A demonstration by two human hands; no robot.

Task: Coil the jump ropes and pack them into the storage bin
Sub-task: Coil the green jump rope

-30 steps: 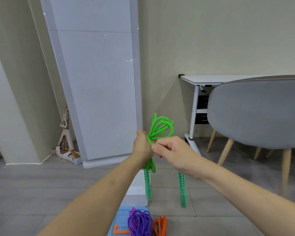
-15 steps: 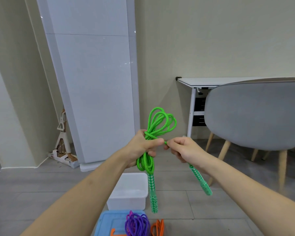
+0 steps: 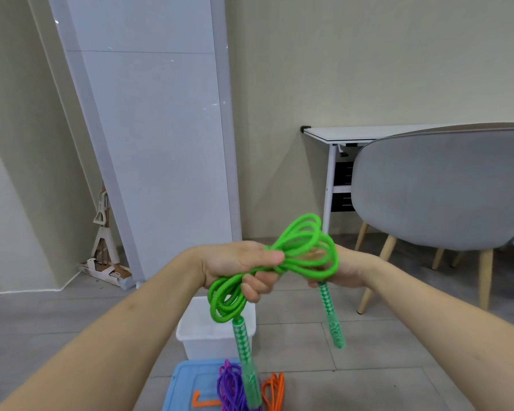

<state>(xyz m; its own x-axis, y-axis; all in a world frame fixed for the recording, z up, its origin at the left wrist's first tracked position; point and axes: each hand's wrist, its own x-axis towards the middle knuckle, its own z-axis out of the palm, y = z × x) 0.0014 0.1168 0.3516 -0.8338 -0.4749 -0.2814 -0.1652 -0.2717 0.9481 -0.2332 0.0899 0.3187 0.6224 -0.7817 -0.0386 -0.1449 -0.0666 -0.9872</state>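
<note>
While the left hand [image 3: 244,268] grips the middle of the coiled green rope [image 3: 282,262] — fingers curled under the bundle, thumb laid across the top — the loops fan out to either side of the fist. One set of loops sticks up and to the right, over toward the right hand [image 3: 343,269]; the other set droops below the left hand's knuckles. The right hand sits just beside the left, mostly hidden behind the upper loops, and it seems to pinch the rope where one handle [image 3: 333,317] begins, though the fingers themselves are hard to make out. That handle hangs down from the right hand, slightly tilted. A second handle [image 3: 245,360] dangles straight down from the lower loops under the left hand. Directly below the left hand, on the floor, stands a white bin [image 3: 211,336], and nearer still lies a blue lid [image 3: 187,387]. On that lid rests a purple rope [image 3: 230,387], and just right of it an orange rope [image 3: 275,391] lies partly on the floor. Off beyond the right hand stand a grey chair [image 3: 439,188] and a white desk [image 3: 339,133] — both well apart from the rope.
</note>
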